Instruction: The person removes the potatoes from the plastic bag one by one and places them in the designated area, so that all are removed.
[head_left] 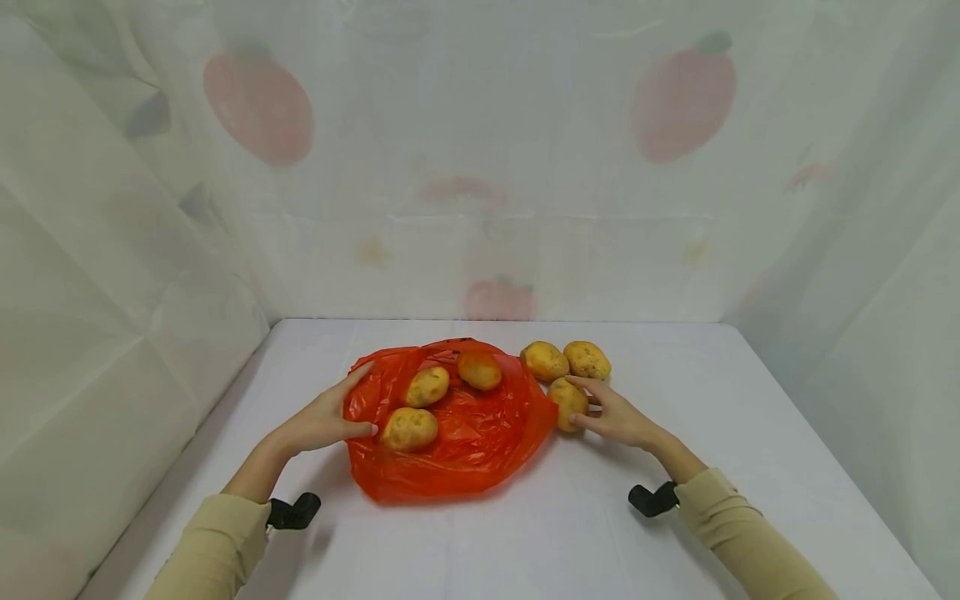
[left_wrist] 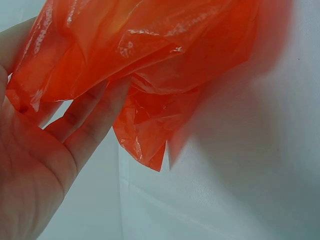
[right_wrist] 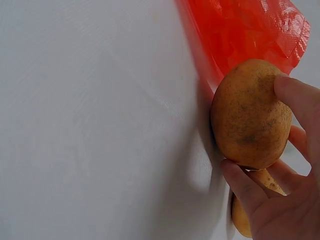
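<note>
A red plastic bag (head_left: 480, 467) lies spread on the table with its mouth open. Three potatoes are in it: one at the front (head_left: 409, 429), one behind that (head_left: 427, 387), and an orange-tinted one (head_left: 479, 370) at the back. My left hand (head_left: 326, 421) holds the bag's left side, the film between thumb and fingers in the left wrist view. To the right of the bag, my right hand (head_left: 617, 415) grips a potato (right_wrist: 250, 115) between thumb and fingers, close against the bag's edge.
Two more potatoes, one left (head_left: 545, 361) and one right (head_left: 587, 360), lie side by side behind my right hand. A white-covered table (head_left: 600, 533) carries everything, and pale printed curtains (head_left: 480, 150) stand at its back and sides.
</note>
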